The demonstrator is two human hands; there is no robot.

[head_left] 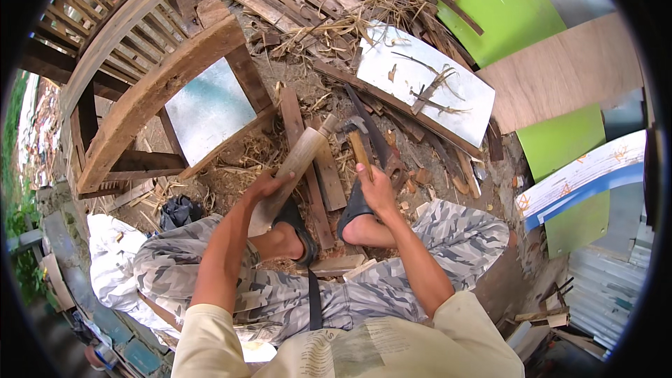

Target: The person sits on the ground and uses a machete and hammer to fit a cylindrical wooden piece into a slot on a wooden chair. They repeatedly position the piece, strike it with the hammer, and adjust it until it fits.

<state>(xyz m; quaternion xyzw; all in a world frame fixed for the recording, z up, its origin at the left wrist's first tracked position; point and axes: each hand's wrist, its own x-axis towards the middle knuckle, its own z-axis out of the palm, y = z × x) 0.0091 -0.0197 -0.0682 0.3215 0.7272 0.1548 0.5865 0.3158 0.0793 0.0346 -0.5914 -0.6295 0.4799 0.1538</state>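
My left hand (269,185) grips a thick wooden piece (295,164) from its left side. The piece slants up and to the right from between my knees and narrows to a peg-like tip near the hammer head. In my right hand (378,190) is a claw hammer (358,145), held by its wooden handle with the thumb along it. Its metal head stands close to the narrowed tip; whether they touch I cannot tell. A handsaw (376,138) with a dark blade and brown handle lies on the ground just beyond my right hand.
A wooden frame with slats (157,91) stands at the left. White sheet (420,80), green panels (500,17) and plywood (560,73) lie to the right. Scrap planks (329,175) and dry straw (392,3) cover the ground. A black plastic bag (180,213) sits by my left knee.
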